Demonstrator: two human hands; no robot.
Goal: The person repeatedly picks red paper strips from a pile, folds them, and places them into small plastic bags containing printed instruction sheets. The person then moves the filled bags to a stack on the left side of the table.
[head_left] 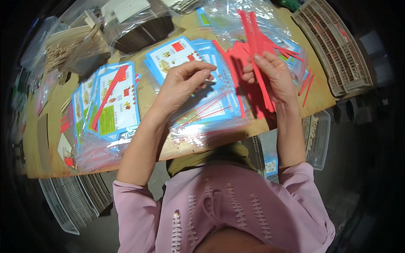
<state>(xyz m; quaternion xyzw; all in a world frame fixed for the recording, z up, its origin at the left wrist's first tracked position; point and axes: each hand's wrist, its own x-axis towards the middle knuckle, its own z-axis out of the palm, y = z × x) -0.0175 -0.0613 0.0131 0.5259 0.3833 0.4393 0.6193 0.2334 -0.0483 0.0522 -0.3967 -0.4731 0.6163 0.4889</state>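
Observation:
My right hand [272, 74] is closed around a few long, flat red strips [252, 33], which stand up above the fingers and hang down below them. Beneath it lies a heap of more red strips [236, 55]. My left hand [183, 84] hovers over a pile of blue-edged printed cards in clear plastic bags [168, 52]. Its fingers are curled with thumb and index finger close together; whatever they may hold is too small to make out. Farther left, a second pile of bagged cards [124, 107] has a red strip [110, 95] lying slantwise across it.
Bundled wooden sticks [67, 46] and a bagged stack of dark boards [143, 31] stand at the back left. A slatted plastic crate [333, 46] borders the table's right end. Clear bags [240, 14] lie at the back. More crates [78, 202] stand below the front edge.

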